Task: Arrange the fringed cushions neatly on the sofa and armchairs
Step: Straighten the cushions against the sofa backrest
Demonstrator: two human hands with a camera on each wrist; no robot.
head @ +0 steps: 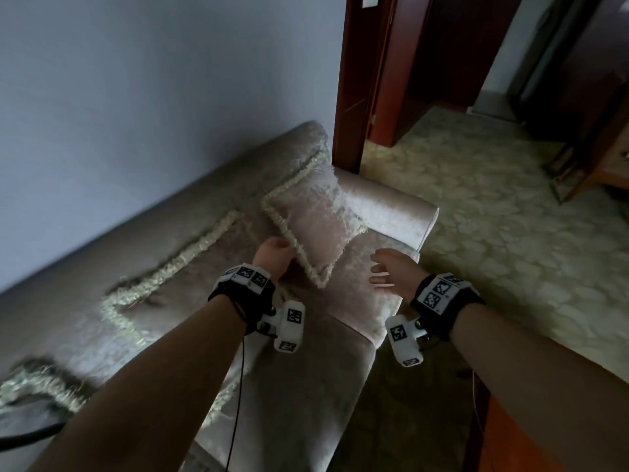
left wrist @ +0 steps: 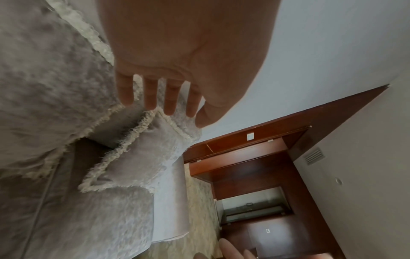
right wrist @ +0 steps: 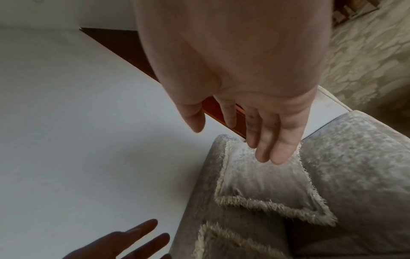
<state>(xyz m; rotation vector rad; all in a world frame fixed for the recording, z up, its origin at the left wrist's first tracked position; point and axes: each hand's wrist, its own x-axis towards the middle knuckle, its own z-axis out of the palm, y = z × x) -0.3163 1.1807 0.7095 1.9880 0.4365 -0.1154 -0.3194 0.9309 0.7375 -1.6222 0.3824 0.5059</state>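
Note:
A small grey velvet cushion (head: 316, 223) with a cream fringe leans upright at the sofa's right end, against the backrest and next to the armrest (head: 391, 206). My left hand (head: 272, 252) is at its left fringed edge with straight, spread fingers (left wrist: 150, 94); I cannot tell if they touch it. My right hand (head: 384, 270) hovers open to the right of the cushion (right wrist: 266, 184), above the seat, holding nothing. A larger fringed cushion (head: 190, 253) leans on the backrest to the left. Another fringed cushion (head: 41, 386) lies at the lower left.
The sofa (head: 306, 369) stands against a pale wall (head: 136, 97). A dark wooden door frame (head: 354, 80) rises just behind the armrest. Patterned carpet (head: 493, 216) spreads to the right. A wooden furniture edge (head: 510, 437) is at the lower right.

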